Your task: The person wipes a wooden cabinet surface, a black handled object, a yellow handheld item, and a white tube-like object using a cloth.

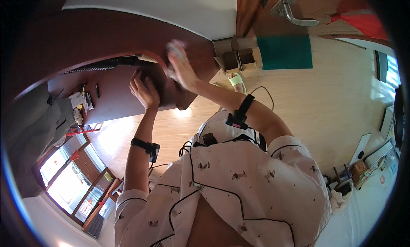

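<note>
My left hand (pixel 144 91) lies with spread fingers on the dark reddish-brown wooden furniture (pixel 118 99), just below its curved opening edge. It holds nothing that I can see. My right hand (pixel 182 66), blurred, is at the rounded wooden edge to the right, with a pale cloth-like thing (pixel 173 74) under and around its fingers; the blur hides its exact shape. A black ribbed hose or cable (pixel 102 64) runs along the opening, left of and above my left hand. Both forearms wear black straps with small devices.
Small packets (pixel 81 101), a black pen-like item (pixel 97 90) and a grey cloth (pixel 35 128) are at the left. Open cardboard boxes (pixel 232 61), a green mat (pixel 285 51) and a foot in a yellow-green slipper (pixel 236 80) are on the wooden floor. A door handle (pixel 293 16) is above.
</note>
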`<state>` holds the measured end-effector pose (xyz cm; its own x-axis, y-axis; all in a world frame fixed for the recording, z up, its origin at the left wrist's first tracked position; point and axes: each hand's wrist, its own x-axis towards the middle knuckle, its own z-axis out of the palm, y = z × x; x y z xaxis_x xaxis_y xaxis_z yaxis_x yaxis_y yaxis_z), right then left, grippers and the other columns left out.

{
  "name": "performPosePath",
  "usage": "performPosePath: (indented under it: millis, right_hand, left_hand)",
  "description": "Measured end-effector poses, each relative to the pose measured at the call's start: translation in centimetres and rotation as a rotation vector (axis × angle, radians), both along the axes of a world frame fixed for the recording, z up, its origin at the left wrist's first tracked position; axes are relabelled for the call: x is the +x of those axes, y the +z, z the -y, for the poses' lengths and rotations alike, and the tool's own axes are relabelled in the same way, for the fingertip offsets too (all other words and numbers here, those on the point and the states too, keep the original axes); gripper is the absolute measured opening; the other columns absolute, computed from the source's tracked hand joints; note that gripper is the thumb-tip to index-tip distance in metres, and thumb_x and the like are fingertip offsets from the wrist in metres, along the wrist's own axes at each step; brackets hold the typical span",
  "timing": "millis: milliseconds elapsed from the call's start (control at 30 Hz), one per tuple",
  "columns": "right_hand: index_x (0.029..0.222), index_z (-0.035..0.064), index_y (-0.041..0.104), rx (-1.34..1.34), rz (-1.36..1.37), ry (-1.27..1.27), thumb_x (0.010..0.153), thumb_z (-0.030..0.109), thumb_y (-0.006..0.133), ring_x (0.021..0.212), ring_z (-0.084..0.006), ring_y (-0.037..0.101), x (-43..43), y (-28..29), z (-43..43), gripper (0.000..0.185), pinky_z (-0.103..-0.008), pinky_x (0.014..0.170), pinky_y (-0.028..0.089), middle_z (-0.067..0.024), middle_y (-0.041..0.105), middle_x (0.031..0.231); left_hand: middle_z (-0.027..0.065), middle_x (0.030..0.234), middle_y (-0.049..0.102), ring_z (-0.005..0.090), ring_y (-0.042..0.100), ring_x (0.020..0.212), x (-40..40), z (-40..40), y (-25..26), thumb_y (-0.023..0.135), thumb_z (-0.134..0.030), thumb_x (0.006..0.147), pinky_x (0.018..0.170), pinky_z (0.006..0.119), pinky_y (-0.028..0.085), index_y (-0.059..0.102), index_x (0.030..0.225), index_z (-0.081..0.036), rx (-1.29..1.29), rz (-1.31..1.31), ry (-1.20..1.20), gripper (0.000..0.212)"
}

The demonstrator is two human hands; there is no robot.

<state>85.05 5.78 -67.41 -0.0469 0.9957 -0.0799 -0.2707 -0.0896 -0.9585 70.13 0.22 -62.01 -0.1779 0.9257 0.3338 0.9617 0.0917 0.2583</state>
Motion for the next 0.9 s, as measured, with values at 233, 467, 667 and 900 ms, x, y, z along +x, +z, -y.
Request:
performPosePath:
  millis: [233,467,667,900]
  right_hand:
    - [0.145,0.0012,0.039,0.364,-0.189,-0.015,0.098,0.05,0.044,0.144,-0.0376,0.025,1.3,5.3,-6.1,0.068,-0.0455,0.118,0.014,-0.0242,0.036,0.15]
    - [0.126,0.0021,0.055,-0.232,0.317,-0.247,0.096,0.036,0.049,0.119,-0.0358,0.053,0.7,-8.8,0.3,0.046,-0.043,0.104,0.038,-0.0202,0.059,0.12]
    - [0.13,0.0091,0.057,0.273,0.085,-0.192,0.09,0.03,0.061,0.13,-0.0357,0.043,1.8,7.8,-4.4,0.045,-0.0453,0.11,0.031,-0.0161,0.05,0.136]
    - [0.125,0.0096,0.063,0.449,-0.042,-0.2,0.088,0.025,0.066,0.131,-0.0337,0.044,1.9,1.8,-6.8,0.041,-0.0441,0.11,0.033,-0.0145,0.05,0.137]
  left_hand:
    - [0.0162,0.131,0.053,0.0362,0.046,0.121,0.1,0.3,0.2,0.051,-0.025,0.094,0.105,0.048,0.031,0.056,0.124,-0.003,-0.029,0.003,0.016,0.038]
    - [0.0167,0.129,0.053,0.0357,0.047,0.12,0.7,-0.7,0.1,0.051,-0.025,0.095,0.105,0.048,0.032,0.056,0.123,-0.003,0.003,-0.005,-0.064,0.037]
    - [0.0203,0.127,0.052,0.0382,0.047,0.118,-0.1,0.2,-0.3,0.051,-0.026,0.095,0.102,0.05,0.034,0.054,0.122,0.001,-0.001,0.01,-0.064,0.039]
    - [0.0216,0.127,0.051,0.0383,0.046,0.118,-0.2,0.4,-0.2,0.05,-0.022,0.094,0.103,0.05,0.033,0.054,0.121,0.004,-0.024,0.028,-0.056,0.038]
